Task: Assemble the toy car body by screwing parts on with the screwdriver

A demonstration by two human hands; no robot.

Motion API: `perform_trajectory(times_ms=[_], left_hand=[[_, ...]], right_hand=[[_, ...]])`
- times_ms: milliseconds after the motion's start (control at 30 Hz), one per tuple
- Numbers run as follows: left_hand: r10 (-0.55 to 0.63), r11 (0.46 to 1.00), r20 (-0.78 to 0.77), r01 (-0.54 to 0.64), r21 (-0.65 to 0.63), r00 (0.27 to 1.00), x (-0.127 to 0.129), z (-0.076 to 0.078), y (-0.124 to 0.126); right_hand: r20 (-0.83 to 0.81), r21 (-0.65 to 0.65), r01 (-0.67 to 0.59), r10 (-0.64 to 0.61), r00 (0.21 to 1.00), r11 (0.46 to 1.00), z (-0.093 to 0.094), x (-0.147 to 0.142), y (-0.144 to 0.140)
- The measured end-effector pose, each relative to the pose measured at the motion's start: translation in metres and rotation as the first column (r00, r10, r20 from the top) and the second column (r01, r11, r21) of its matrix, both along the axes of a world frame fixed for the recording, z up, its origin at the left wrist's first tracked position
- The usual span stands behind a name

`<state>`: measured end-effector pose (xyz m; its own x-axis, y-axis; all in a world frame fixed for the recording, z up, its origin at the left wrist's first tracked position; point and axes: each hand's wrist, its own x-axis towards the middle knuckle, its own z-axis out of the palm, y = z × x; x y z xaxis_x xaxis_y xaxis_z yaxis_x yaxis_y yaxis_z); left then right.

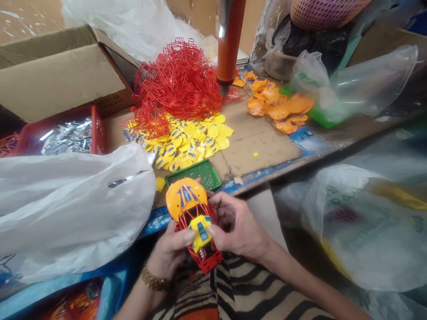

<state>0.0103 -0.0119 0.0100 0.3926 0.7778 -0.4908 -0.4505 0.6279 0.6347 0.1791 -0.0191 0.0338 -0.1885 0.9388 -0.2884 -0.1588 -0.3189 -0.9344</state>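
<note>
orange and red toy car (195, 224) held below the counter (260, 146) edge, over the lap. left hand (171, 251) closed round its lower left side, thumb on the yellow panel (201, 231). right hand (235, 226) closed on the right side, thumb touching the same panel. panel sits on the red frame, just behind the orange hood. on the counter: pile of red frames (178, 84), yellow panels (190, 140) in front of it, orange shells (278, 104) to the right, green tray (196, 173) near the edge. orange screwdriver (229, 44) hangs above. white bag (66, 204) left.
</note>
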Motion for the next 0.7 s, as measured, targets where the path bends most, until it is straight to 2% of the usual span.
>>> perform_trajectory(times_ms=[133,333,500,600,700], left_hand=[[0.098,0.993,-0.040,-0.100,-0.064,0.994,0.008,0.009,0.003],[0.038,0.997,0.046,-0.035,-0.069,0.998,0.010,0.009,0.005],[0.031,0.993,0.030,-0.028,-0.113,0.999,0.012,0.006,0.004],[0.067,0.992,0.010,-0.065,-0.106,0.998,0.014,0.003,0.000],[0.115,0.988,-0.036,-0.118,-0.103,0.993,0.012,-0.001,-0.003]], right_hand=[[0.074,0.027,0.093,-0.095,0.993,0.995,0.001,-0.003,0.001],[0.093,0.000,0.117,-0.116,0.989,0.993,0.000,-0.004,0.003],[0.166,0.006,0.106,-0.105,0.981,0.994,-0.004,-0.007,0.000],[0.352,0.142,0.033,-0.082,0.932,0.989,-0.005,-0.007,-0.002],[0.588,0.391,-0.078,-0.183,0.788,0.917,-0.006,0.003,-0.001]])
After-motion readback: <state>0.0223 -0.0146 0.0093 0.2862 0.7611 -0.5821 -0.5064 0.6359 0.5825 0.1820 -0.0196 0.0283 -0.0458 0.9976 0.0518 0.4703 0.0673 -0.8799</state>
